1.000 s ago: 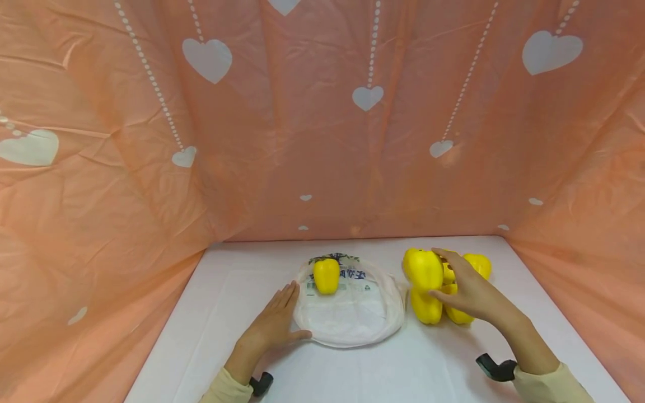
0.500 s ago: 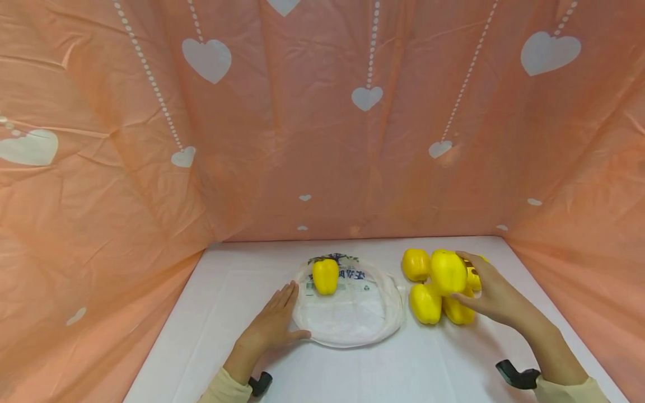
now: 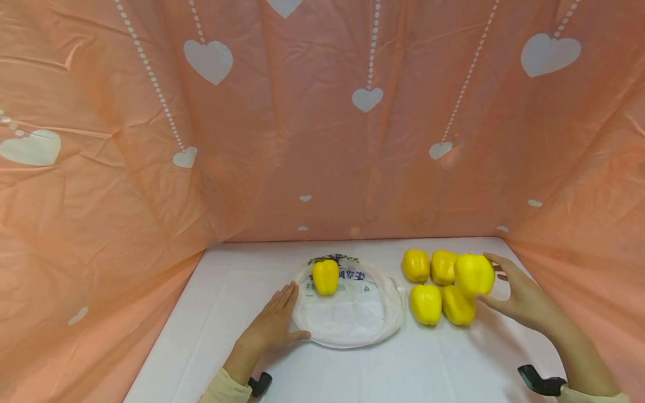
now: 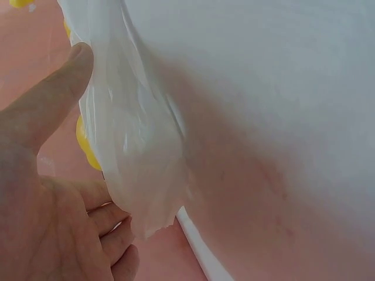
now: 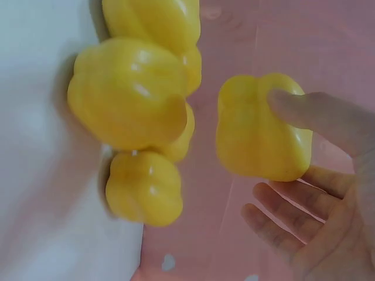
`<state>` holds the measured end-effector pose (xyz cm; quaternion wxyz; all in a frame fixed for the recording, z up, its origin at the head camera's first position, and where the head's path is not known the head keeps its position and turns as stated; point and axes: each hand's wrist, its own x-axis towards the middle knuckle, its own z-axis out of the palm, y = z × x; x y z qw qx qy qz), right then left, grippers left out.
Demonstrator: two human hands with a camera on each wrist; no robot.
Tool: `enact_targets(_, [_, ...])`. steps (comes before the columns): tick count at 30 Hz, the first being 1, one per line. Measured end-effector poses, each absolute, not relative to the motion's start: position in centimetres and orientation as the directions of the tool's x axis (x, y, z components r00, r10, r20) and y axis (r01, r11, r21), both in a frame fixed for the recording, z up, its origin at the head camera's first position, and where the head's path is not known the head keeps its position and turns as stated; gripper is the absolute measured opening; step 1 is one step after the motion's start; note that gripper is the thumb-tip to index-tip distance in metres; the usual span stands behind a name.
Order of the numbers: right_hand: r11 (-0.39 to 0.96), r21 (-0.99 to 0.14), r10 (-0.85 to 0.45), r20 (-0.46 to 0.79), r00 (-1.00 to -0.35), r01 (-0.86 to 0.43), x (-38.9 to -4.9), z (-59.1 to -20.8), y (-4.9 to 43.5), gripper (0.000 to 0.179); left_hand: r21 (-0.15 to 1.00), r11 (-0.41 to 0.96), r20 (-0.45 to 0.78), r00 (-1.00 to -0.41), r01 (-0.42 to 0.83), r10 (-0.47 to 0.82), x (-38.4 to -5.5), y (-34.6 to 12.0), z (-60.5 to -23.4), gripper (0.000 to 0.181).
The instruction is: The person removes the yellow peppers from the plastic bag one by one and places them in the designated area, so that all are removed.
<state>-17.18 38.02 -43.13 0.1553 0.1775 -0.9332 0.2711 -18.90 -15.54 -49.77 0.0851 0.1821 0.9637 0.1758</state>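
My right hand (image 3: 521,294) holds a yellow bell pepper (image 3: 474,274) between thumb and fingers, raised above the tabletop. In the right wrist view, the thumb presses on the side of this held pepper (image 5: 263,129). Several more yellow bell peppers (image 3: 425,305) sit close together just left of it. My left hand (image 3: 272,319) lies along the left side of a white plastic bag (image 3: 347,338), fingers straight and thumb spread at its rolled rim. One bell pepper (image 3: 325,277) rests within the bag's opening. The left wrist view shows the thumb against the thin plastic (image 4: 132,129).
A white table (image 3: 242,263) bears everything. Orange sheeting (image 3: 322,140) with pale hearts stands around the back and both sides. Dark devices, one on the left wrist (image 3: 260,384) and one on the right (image 3: 541,382), project over the tabletop.
My right hand has moved to the right with the bell pepper, from over the left of the group to its right end. My left hand and the bag have stayed still.
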Motion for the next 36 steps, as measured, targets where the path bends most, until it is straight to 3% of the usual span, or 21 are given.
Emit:
enact_targets(25, [0.804,-0.494,-0.2,0.297,-0.934,-0.33,-15.7,-46.7,42.1,0.09,0.374,0.872,-0.096,-0.922,0.315,0.375,-18.8,-15.3,-49.2,0.117])
enact_targets(36, [0.819,-0.523,-0.17,0.17,-0.971,-0.235,-15.4,-47.6,42.1,0.093,0.376,0.869,-0.095,-0.92,0.321,0.38,-18.9,-15.3,-49.5,0.116])
